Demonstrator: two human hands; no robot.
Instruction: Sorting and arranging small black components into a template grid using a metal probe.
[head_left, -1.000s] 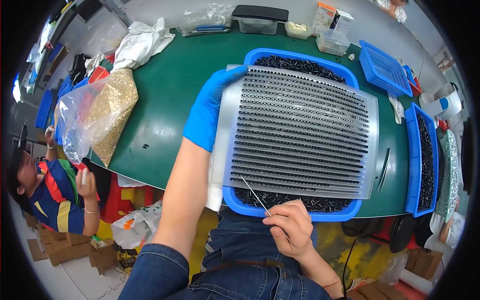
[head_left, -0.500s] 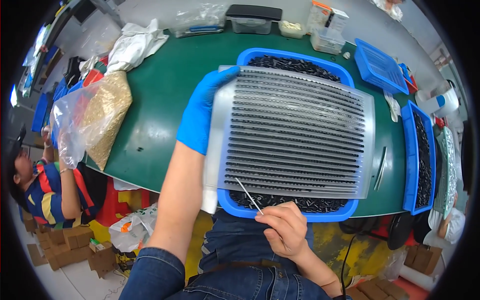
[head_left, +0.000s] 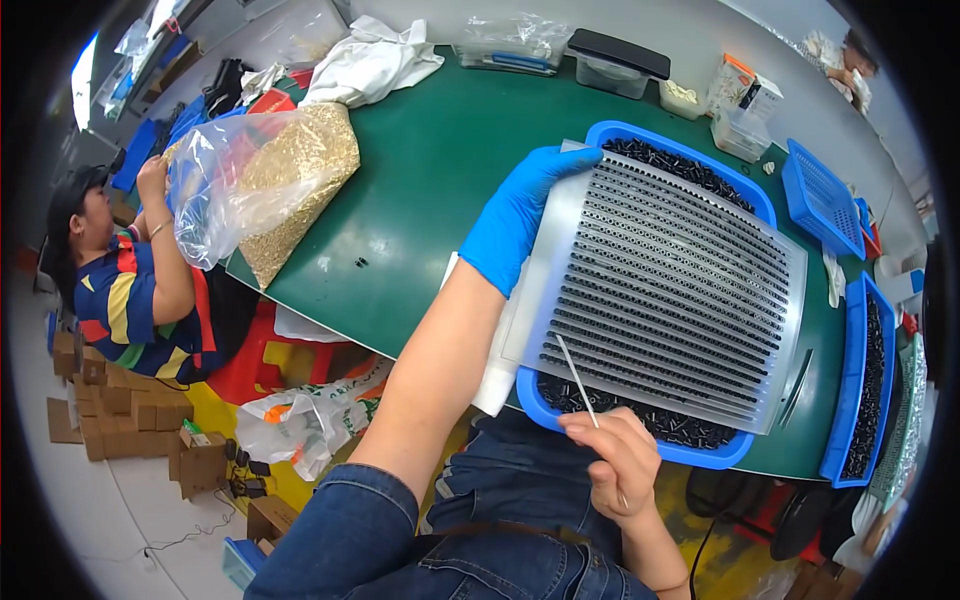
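Note:
My left hand (head_left: 510, 220), in a blue glove, grips the left edge of a translucent plate (head_left: 545, 285). Rows of small black pieces (head_left: 680, 270) run across this plate, which lies tilted over a blue bin (head_left: 745, 458). Loose black tubular pieces (head_left: 690, 432) show in the bin above and below the plate. Bare and closed, my right hand (head_left: 625, 465) pinches a thin pale metal rod (head_left: 577, 380). The rod's tip is at the lower left rows of the plate; whether it touches a piece is too small to tell.
A bag of golden granules (head_left: 305, 180) lies on the green table (head_left: 430, 200) at left, beside another person (head_left: 140, 270). Tweezers (head_left: 797, 385) and a narrow blue bin (head_left: 855, 380) of black pieces are at right. Lidded boxes (head_left: 615, 70) stand along the back.
My view has turned, so the plate, bin and both hands appear farther right. The rod's tip stays near the plate's lower left rows. Both grips look the same.

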